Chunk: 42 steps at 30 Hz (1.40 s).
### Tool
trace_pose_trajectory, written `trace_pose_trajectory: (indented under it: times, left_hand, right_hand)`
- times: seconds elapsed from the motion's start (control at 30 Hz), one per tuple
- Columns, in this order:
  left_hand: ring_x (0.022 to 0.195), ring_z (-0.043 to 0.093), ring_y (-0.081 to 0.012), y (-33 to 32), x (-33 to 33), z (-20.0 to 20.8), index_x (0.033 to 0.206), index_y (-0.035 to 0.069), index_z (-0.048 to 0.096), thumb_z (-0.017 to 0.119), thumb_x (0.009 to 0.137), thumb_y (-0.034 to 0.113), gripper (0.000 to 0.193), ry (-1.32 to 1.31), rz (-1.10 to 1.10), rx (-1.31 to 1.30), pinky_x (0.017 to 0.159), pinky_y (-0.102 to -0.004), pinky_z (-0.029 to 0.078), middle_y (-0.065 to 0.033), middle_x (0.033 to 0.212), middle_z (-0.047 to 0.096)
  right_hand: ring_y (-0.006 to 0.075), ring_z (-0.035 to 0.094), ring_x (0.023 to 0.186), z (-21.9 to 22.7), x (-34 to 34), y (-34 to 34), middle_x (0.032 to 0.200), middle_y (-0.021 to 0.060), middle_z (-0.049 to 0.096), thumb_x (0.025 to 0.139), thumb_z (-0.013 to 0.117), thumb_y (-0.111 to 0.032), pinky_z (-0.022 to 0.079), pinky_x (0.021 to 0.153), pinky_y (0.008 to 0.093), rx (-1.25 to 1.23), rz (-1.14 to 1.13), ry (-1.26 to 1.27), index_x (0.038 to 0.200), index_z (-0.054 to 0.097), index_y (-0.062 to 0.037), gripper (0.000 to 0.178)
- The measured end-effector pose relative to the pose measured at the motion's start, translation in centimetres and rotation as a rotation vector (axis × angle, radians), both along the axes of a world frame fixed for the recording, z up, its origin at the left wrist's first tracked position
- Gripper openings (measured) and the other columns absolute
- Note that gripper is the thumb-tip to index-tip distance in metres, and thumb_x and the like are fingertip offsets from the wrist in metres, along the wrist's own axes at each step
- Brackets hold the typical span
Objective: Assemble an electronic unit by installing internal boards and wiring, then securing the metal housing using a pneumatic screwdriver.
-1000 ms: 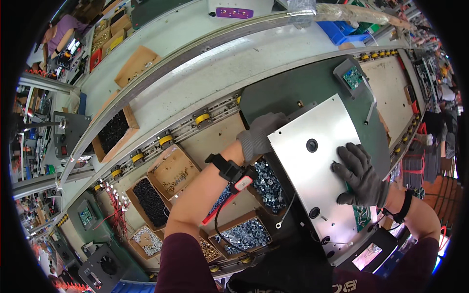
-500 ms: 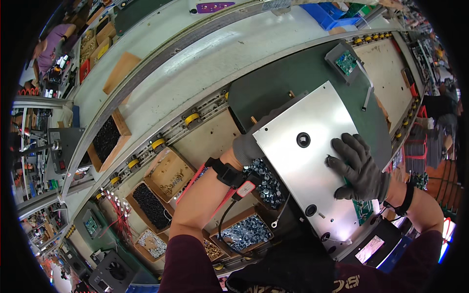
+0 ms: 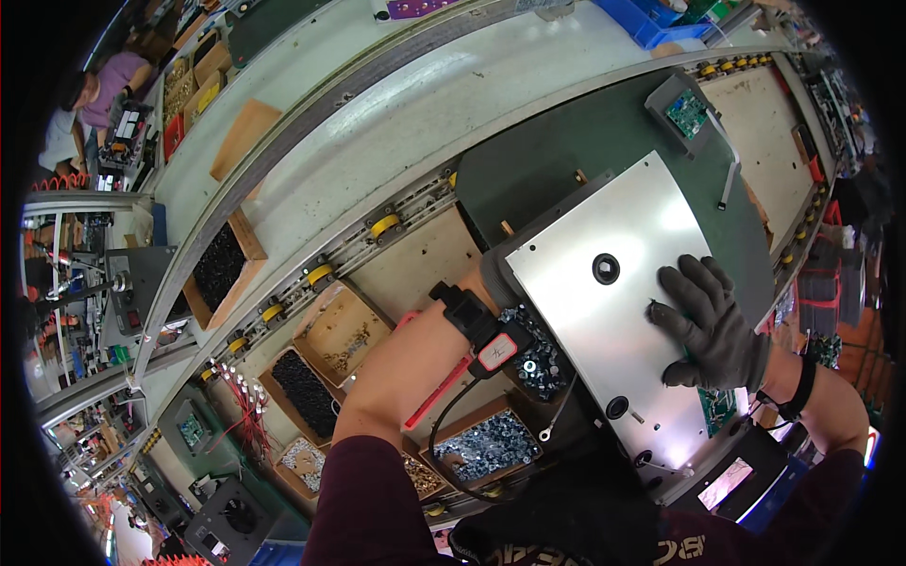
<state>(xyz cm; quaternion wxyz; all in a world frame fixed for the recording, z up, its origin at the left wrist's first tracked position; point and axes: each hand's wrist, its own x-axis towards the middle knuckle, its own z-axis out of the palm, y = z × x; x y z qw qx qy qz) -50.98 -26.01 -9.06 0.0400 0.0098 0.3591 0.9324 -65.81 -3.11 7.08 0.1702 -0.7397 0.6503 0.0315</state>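
A shiny silver sheet-metal panel lies tilted before me, with round black fittings and a short stud on its face. My right hand, in a dark grey glove, rests on the panel's right side with fingers spread. At the panel's left edge is my left hand, also gloved; the panel covers its fingers, so their grip is hidden. Beside the right palm a green circuit board shows past the panel edge. A cable with a ring terminal lies left of the panel.
Bins of silver screws, black screws and brass parts stand at the left. Beyond the panel, a green mat bears a grey bracket with a circuit board. A roller rail crosses behind; a person sits far left.
The whole view has shifted, so things appear a little farther right. Both hands keep about the same places on the panel.
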Motion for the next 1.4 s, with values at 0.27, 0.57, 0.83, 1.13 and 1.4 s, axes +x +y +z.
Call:
trace_pose_trajectory:
  times: [0.27, 0.57, 0.83, 1.13, 1.4]
  left_hand:
    - [0.116, 0.053, -0.0253, 2.7, 1.3, 0.8, 0.135, 0.004, 0.039, 0.038, 0.096, 0.047, 0.058, -0.062, 0.103, 0.311, 0.094, -0.0408, 0.048, -0.0146, 0.130, 0.050]
    - [0.114, 0.052, -0.0207, 5.8, 3.2, -0.4, 0.134, 0.002, 0.038, 0.050, 0.094, 0.019, 0.045, 0.006, 0.209, 0.527, 0.094, -0.0353, 0.048, -0.0135, 0.129, 0.050]
    - [0.116, 0.049, -0.0206, 6.4, 3.2, -2.6, 0.133, 0.004, 0.039, 0.048, 0.094, 0.026, 0.046, 0.144, 0.237, 0.383, 0.096, -0.0347, 0.044, -0.0099, 0.129, 0.048]
    - [0.109, 0.055, -0.0213, 6.9, 4.4, -1.8, 0.126, 0.002, 0.050, 0.061, 0.087, 0.012, 0.041, -0.200, 0.278, -0.318, 0.091, -0.0323, 0.046, -0.0114, 0.123, 0.056]
    - [0.100, 0.059, -0.0220, 6.1, 3.8, 3.0, 0.120, 0.000, 0.054, 0.057, 0.088, 0.012, 0.034, -0.292, 0.500, -0.578, 0.086, -0.0325, 0.048, -0.0130, 0.112, 0.062]
  right_hand:
    - [0.0387, 0.021, 0.135, -0.5, -0.2, 0.3, 0.148, 0.0142, 0.025, 0.075, 0.055, -0.063, 0.017, 0.108, 0.0560, -0.033, 0.008, -0.026, 0.140, 0.036, -0.0211, 0.080]
    - [0.0381, 0.025, 0.134, -0.4, -0.3, 0.2, 0.148, 0.0138, 0.027, 0.080, 0.048, -0.065, 0.021, 0.106, 0.0563, -0.047, 0.001, -0.016, 0.140, 0.037, -0.0215, 0.074]
    - [0.0382, 0.028, 0.133, -0.4, -0.4, 0.2, 0.146, 0.0130, 0.029, 0.073, 0.057, -0.063, 0.022, 0.105, 0.0566, -0.051, -0.018, -0.037, 0.139, 0.038, -0.0228, 0.080]
    - [0.0376, 0.030, 0.131, -0.6, -0.6, 0.3, 0.146, 0.0132, 0.029, 0.071, 0.060, -0.062, 0.022, 0.106, 0.0552, -0.057, -0.036, -0.047, 0.139, 0.038, -0.0234, 0.081]
    - [0.0387, 0.030, 0.131, -0.4, -0.4, 0.5, 0.145, 0.0149, 0.030, 0.074, 0.056, -0.063, 0.022, 0.107, 0.0549, -0.059, 0.010, -0.006, 0.139, 0.037, -0.0193, 0.081]
